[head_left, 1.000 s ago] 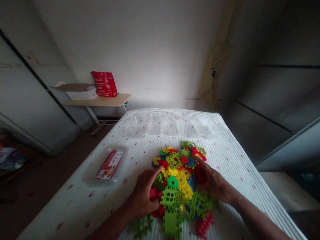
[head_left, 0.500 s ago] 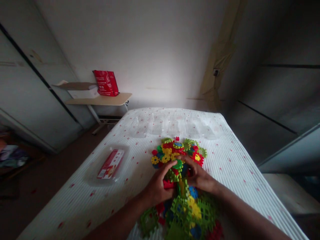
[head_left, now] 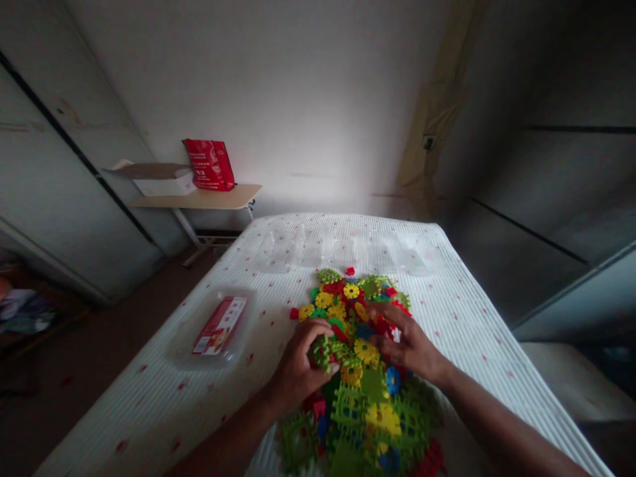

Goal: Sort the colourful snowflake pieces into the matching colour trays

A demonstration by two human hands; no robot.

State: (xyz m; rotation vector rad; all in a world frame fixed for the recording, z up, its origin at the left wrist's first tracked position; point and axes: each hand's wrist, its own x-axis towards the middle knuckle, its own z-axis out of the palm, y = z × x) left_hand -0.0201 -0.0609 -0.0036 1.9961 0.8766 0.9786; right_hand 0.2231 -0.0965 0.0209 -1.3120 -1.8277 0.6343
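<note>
A heap of plastic building pieces in green, yellow, red and blue spreads over the near middle of the bed-like surface. On its left side, my left hand [head_left: 303, 363] has its fingers closed around a green notched piece [head_left: 324, 352]. My right hand [head_left: 415, 346] reaches over the heap's right side, thumb and fingers apart, with red pieces [head_left: 385, 326] beneath them; contact with these is unclear. Between the hands lies a yellow flower-shaped disc [head_left: 366, 352]. Green lattice squares [head_left: 348, 404] are piled nearest me, and a small red piece [head_left: 350, 271] rests beyond the far edge.
Several clear plastic containers [head_left: 348, 248] stand in a row behind the heap. To the left, a clear lidded box [head_left: 221, 328] bears a red label. A side table [head_left: 223, 197] against the wall carries a red bag [head_left: 209, 165] and a white box [head_left: 163, 182].
My hands have moved apart, the left one leftward with a green piece in its grip. Pieces in the middle of the heap have shifted, exposing yellow discs.
</note>
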